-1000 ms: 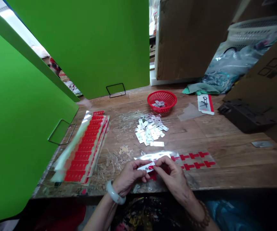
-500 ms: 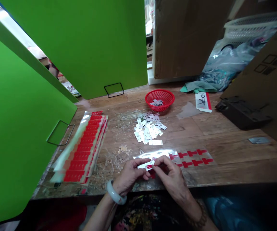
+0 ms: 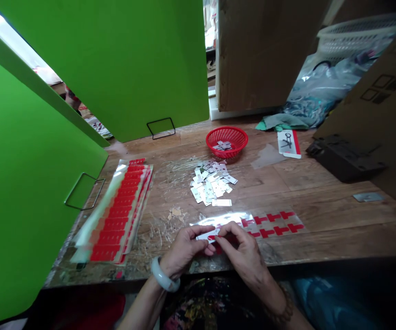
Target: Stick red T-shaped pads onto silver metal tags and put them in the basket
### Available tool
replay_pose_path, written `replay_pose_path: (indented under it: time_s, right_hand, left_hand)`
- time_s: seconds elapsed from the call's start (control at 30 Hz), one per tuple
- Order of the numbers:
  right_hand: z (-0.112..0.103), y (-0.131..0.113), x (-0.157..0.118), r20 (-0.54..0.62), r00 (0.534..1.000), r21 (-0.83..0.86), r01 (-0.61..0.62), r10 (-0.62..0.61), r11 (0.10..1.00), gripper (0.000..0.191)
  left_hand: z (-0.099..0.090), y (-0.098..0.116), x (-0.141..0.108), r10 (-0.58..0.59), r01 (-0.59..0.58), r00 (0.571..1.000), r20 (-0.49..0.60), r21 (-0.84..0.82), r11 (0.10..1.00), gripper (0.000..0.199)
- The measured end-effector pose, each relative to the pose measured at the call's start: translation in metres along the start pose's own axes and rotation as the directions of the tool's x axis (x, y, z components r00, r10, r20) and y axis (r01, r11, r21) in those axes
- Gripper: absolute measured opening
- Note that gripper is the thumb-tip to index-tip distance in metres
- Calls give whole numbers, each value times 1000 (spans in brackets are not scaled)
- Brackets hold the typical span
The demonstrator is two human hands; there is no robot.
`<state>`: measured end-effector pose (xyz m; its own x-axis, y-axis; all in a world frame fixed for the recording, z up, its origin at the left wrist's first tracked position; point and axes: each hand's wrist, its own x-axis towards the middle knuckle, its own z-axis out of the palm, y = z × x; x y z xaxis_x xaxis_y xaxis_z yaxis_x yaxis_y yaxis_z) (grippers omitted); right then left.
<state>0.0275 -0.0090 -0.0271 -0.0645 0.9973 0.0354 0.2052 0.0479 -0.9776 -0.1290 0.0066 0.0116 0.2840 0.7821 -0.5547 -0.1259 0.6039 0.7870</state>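
Observation:
A small silver plate [image 3: 205,236] with a red mark near its right end is held between the thumb and fingers of my left hand [image 3: 183,250]. My right hand [image 3: 248,254] pinches at the plate's right end, where a bit of red shows by the fingertips. Beneath both hands lies a clear sheet with red T-shaped stickers [image 3: 276,224], partly hidden by them. Beyond the hands is a loose pile of similar silver plates [image 3: 210,185]. A red basket [image 3: 227,153] behind the pile holds several more.
Stacked sheets of red stickers [image 3: 117,208] lie at the left. Green panels [image 3: 132,68] stand at the left and back. On the right are a black metal block [image 3: 347,158], a flat metal piece [image 3: 367,197], a printed card [image 3: 288,144] and cardboard boxes [image 3: 256,55].
The view has shifted slightly. My right fingertips have moved a little left over the end of the plate; my left hand keeps its hold.

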Motion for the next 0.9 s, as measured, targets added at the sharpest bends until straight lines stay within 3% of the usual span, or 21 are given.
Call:
replay_pose_path:
  time_s: [0.37,0.67,0.9]
  right_hand:
    - [1,-1,2,-38,999,75,-11,13,997,8]
    - [-13,9,11,-235,954,287,-113,184,951,20]
    - [-6,9,14,-220,942,420,-144,254,896,24]
  left_hand:
    - [-1,-1,1,-12,12,1000,4,3,1000,43]
    - [-12,-5,4,-48,48,999,-7,-34,998,45]
    - [-17,-7,6,-31,31,999,14,-53,998,42]
